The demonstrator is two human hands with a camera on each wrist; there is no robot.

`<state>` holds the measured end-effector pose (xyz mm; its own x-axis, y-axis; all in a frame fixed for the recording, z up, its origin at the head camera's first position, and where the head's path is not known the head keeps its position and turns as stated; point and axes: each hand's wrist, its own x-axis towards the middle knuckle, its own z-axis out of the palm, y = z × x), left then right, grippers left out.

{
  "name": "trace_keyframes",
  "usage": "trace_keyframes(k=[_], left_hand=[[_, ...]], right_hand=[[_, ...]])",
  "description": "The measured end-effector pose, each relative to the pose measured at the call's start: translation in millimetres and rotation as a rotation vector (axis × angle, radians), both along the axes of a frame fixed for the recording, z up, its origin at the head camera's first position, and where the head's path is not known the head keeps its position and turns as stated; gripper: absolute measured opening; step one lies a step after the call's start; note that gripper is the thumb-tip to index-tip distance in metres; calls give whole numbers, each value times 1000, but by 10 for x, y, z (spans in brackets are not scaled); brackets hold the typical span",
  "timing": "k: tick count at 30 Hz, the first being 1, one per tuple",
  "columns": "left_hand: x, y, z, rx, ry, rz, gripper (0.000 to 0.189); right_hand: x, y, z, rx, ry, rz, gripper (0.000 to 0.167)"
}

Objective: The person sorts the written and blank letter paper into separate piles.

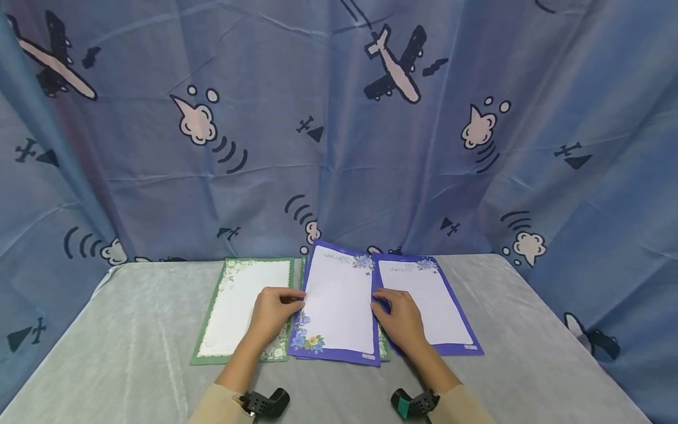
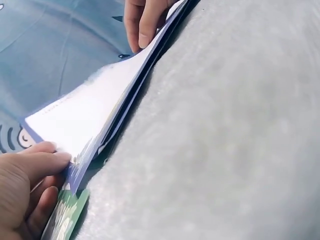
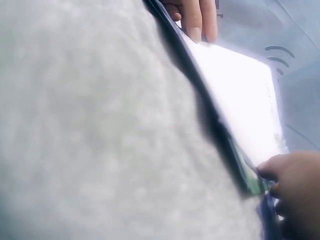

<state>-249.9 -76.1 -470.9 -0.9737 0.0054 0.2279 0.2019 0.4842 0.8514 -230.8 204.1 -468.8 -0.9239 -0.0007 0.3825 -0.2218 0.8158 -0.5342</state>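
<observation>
Both hands hold the side edges of a purple-bordered sheet of writing paper (image 1: pixel 339 300) with blue flowers in its corners. My left hand (image 1: pixel 273 311) pinches its left edge, thumb on top in the left wrist view. On the opposite edge, the right hand (image 1: pixel 402 318) grips between thumb and fingers. The sheet is tilted slightly and, in the left wrist view, looks raised above the papers beneath. Green-edged paper (image 1: pixel 384 347) peeks out below it. To the left lies a green-bordered sheet (image 1: pixel 222 318); to the right, another purple-bordered sheet (image 1: pixel 447 324), each partly covered by a hand.
A grey cloth-covered table (image 1: pixel 143 341) bears the papers. Behind it hangs a blue curtain (image 1: pixel 265 147) printed with planes and clouds, close to the papers' far edges. Dark bands (image 1: pixel 265 404) with camera mounts sit on both wrists.
</observation>
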Motion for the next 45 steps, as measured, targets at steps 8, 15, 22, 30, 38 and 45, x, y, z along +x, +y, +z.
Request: trace_keyframes(k=[8, 15, 22, 30, 38, 45], left_hand=[[-3, -30, 30, 100, -42, 19, 12], [-5, -27, 60, 121, -83, 30, 11], [12, -10, 101, 170, -106, 30, 14], [38, 45, 180, 277, -128, -9, 17], [119, 210, 396, 335, -114, -70, 17], [185, 363, 594, 296, -52, -82, 16]], right_hand=[[9, -39, 62, -66, -56, 9, 33], [22, -22, 86, -211, -98, 35, 34], [24, -8, 124, -344, -65, 47, 45], [44, 14, 268, -452, -86, 123, 44], [175, 28, 622, -444, -104, 72, 38], [244, 44, 878, -331, -85, 50, 38]])
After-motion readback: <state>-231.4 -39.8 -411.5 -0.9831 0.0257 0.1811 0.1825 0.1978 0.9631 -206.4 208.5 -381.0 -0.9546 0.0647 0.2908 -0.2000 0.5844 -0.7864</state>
